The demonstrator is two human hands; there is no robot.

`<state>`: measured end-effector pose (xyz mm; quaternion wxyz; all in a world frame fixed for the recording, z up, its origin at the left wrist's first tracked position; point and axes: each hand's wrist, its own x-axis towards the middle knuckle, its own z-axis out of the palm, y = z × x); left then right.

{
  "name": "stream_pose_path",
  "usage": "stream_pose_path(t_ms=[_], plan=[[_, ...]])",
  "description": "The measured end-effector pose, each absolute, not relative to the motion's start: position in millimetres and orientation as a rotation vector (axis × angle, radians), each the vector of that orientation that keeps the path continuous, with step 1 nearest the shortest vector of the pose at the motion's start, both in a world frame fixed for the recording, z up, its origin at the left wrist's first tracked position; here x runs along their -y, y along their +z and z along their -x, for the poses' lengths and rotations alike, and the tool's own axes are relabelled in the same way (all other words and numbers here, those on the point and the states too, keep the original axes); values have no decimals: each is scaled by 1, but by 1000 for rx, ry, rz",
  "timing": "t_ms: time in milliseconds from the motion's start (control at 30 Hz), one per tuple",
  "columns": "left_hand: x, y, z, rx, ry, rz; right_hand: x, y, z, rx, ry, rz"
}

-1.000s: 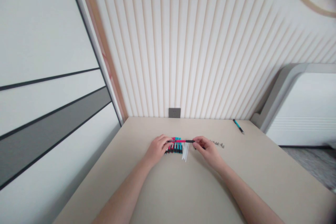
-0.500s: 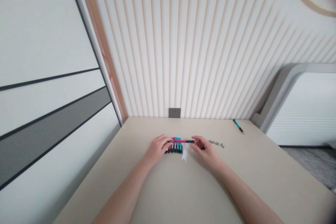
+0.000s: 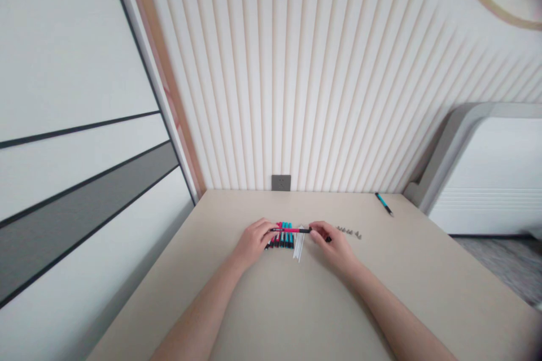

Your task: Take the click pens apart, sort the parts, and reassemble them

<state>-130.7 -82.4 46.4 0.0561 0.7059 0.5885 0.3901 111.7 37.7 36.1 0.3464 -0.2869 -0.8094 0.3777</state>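
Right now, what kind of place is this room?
Probably a home study, I think: a beige desk, a row of pink and blue pens, and ribbed wall panelling.

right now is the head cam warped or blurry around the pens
In the head view, wide-angle warp fans the ribbed wall panel; its corners darken; the red-and-black pen and the row of pens look soft, lettering unreadable; light is even, shadows faint.
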Motion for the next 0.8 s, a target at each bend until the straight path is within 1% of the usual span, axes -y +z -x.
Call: stream_pose_path(t_ms=[167, 400, 633, 800], plan=[[83, 48, 131, -1769, 1186, -2137, -38, 36, -112, 2148, 907, 712], [83, 47, 130, -1722, 1160, -2160, -36, 33, -111, 2239, 916, 837], [83, 47, 131, -1741, 1162, -2149, -39, 36, -113, 2204, 850, 660], [83, 44, 132, -1739, 1176, -2159, -40, 35, -114, 2251, 859, 672]])
